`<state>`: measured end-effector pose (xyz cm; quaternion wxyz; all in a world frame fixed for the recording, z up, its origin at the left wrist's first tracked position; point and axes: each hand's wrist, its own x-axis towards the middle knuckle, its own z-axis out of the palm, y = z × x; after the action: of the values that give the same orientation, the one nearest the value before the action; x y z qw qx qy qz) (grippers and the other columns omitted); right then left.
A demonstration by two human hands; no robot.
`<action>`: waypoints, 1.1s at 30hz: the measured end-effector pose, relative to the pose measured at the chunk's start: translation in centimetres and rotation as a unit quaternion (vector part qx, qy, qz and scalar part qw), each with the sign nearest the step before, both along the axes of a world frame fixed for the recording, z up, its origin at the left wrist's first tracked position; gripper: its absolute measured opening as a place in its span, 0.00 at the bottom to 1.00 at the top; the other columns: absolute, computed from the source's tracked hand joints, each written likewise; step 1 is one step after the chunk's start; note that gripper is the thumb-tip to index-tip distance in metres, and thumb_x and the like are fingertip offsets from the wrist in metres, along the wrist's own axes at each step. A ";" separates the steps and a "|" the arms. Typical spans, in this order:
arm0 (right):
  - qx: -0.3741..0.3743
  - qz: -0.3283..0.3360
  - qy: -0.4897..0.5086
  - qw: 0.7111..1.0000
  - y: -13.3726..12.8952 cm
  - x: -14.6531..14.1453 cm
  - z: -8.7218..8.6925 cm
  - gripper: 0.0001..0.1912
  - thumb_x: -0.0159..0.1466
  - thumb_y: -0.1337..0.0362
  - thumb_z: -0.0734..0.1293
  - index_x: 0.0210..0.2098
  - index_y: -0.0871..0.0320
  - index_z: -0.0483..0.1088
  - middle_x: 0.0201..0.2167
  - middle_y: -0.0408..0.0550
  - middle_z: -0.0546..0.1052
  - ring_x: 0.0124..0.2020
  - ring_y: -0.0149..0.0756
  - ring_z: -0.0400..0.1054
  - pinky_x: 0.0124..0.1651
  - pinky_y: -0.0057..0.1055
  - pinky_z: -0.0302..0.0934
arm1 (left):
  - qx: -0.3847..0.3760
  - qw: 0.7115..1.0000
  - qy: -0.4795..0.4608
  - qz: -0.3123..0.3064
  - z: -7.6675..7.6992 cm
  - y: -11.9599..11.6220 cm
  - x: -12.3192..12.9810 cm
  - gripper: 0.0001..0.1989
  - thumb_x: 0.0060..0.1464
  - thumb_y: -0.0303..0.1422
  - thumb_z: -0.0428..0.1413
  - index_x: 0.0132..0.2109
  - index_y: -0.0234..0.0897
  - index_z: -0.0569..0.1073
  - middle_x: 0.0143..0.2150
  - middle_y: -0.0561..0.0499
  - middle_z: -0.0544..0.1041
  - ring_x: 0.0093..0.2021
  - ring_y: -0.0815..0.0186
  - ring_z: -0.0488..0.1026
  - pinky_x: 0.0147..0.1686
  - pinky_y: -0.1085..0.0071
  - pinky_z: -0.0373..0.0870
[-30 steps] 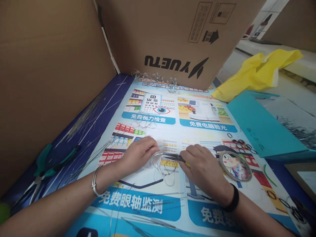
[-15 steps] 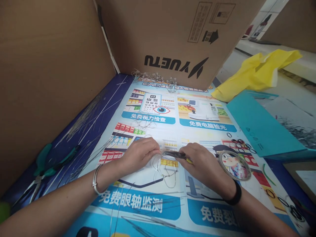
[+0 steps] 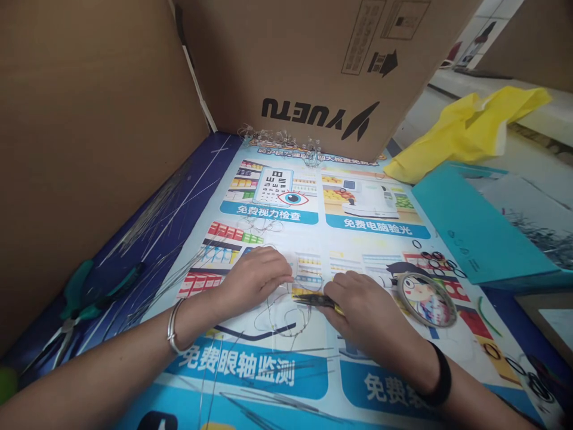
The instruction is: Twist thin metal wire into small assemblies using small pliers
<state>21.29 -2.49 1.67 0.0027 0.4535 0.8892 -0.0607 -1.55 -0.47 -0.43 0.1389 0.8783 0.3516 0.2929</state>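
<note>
My left hand (image 3: pixel 262 276) is closed in a pinch on a thin wire shape (image 3: pixel 286 322), whose bent loops hang below the fingertips over the printed sheet. My right hand (image 3: pixel 358 304) is wrapped round pliers (image 3: pixel 313 300) with dark, narrow jaws and a bit of yellow on the handle. The jaws point left, just below and right of the left fingertips, apart from the pinched spot. Whether the jaw tips touch any wire I cannot make out. Straight cut wires (image 3: pixel 268 400) lie nearer to me on the sheet.
Green-handled pliers (image 3: pixel 74 310) lie at the left by loose wires (image 3: pixel 147 209). Small wire pieces (image 3: pixel 308 149) sit against the cardboard box (image 3: pixel 313 65). On the right are a tape roll (image 3: pixel 427 298), black rings (image 3: pixel 436 260), a teal box (image 3: pixel 474 239) and a yellow bag (image 3: pixel 465 131).
My right hand and its pliers have moved down, away from my left fingertips. The wire shape has turned and now hangs further left. My left hand has barely moved.
</note>
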 end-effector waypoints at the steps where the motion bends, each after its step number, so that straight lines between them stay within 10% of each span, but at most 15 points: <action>1: 0.001 -0.001 -0.004 1.000 -0.2 0.0 0.0 0.06 0.60 0.61 0.64 0.31 0.57 0.70 0.30 0.49 0.72 0.34 0.41 0.63 0.37 0.35 0.53 | 0.007 1.000 0.004 -0.004 0.0 0.0 0.0 0.09 0.60 0.32 0.49 0.34 0.35 0.70 0.31 0.51 0.74 0.35 0.66 0.67 0.37 0.68 0.63; 33: 0.047 0.022 0.061 0.997 1.1 0.8 0.8 0.07 0.60 0.61 0.64 0.30 0.58 0.70 0.30 0.49 0.71 0.35 0.38 0.62 0.38 0.33 0.54 | 0.035 0.999 0.005 -0.038 -0.2 -0.2 -0.3 0.06 0.59 0.28 0.50 0.36 0.36 0.71 0.31 0.51 0.74 0.34 0.68 0.68 0.37 0.67 0.64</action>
<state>22.09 -1.35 2.45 -0.0718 0.4291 0.8992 -0.0469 -1.81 -0.71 -0.64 0.1176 0.8968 0.3083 0.2946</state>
